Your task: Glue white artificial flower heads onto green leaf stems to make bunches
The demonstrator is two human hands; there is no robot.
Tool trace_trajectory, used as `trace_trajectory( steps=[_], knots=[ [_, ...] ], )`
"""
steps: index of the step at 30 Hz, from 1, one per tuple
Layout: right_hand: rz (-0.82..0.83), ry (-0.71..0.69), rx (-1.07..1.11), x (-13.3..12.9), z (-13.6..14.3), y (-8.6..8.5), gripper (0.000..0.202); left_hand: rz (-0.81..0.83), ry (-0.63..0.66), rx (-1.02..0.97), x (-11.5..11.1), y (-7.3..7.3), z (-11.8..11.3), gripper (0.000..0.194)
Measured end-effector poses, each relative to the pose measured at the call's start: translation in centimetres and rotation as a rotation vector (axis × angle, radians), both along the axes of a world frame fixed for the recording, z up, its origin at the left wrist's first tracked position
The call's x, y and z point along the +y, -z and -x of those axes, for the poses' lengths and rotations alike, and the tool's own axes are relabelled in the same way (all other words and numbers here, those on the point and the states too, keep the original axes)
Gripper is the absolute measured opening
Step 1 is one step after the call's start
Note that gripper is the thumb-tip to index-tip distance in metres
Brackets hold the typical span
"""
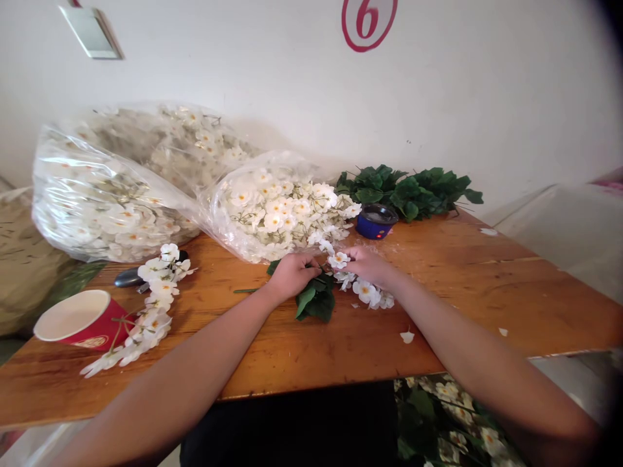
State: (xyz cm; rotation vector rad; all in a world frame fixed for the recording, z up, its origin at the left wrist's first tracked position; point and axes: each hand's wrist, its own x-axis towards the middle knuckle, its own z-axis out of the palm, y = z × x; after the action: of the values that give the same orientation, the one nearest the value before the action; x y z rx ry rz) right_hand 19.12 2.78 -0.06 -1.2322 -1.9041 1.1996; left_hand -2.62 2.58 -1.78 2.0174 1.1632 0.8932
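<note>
My left hand (293, 277) is closed on a stem of green artificial leaves (315, 299), whose bare end pokes out to the left over the table. Close by on the right, my right hand (366, 264) is closed around a spray of white artificial flowers (366, 292) with yellow centres. Blossoms show above and below its fingers. The two hands almost meet, the flower spray beside the leaves. Whether stem and spray touch is hidden by the fingers. Just behind them lies an open plastic bag of white flowers (277, 217).
Another bulging clear bag (111, 214) of flowers sits at the back left. A red paper cup (92, 324) lies tilted beside a loose flower spray (158, 301) and a dark tool (127, 277). A blue tub (376, 222) stands before piled green leaves (413, 191). Below the edge are more flowers (452, 415).
</note>
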Motion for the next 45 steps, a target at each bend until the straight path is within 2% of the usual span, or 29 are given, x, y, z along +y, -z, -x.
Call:
trace_trajectory(
  steps=[9, 14, 27, 34, 41, 45],
  knots=[
    [0.067, 0.005, 0.025, 0.0, 0.0, -0.1, 0.023, -0.014, -0.011, 0.019, -0.1, -0.3, -0.1, 0.008],
    [0.062, -0.013, 0.021, 0.2, 0.0, 0.0, 0.026, -0.022, 0.022, 0.004, 0.0, 0.0, -0.1, 0.008],
    [0.089, -0.016, 0.039, 0.0, 0.2, -0.2, 0.027, -0.015, 0.01, 0.002, 0.2, 0.2, 0.0, 0.009],
    [0.096, -0.031, 0.1, 0.7, 0.2, 0.8, 0.022, -0.013, -0.02, 0.02, -0.1, -0.1, -0.1, 0.01],
    [0.062, -0.048, 0.088, 0.7, 0.3, 0.8, 0.022, 0.011, -0.032, 0.025, -0.1, -0.1, -0.2, 0.013],
    [-0.011, -0.047, 0.005, 0.4, 0.6, 0.9, 0.017, -0.004, -0.02, 0.004, -0.1, 0.0, -0.2, 0.012]
  ],
)
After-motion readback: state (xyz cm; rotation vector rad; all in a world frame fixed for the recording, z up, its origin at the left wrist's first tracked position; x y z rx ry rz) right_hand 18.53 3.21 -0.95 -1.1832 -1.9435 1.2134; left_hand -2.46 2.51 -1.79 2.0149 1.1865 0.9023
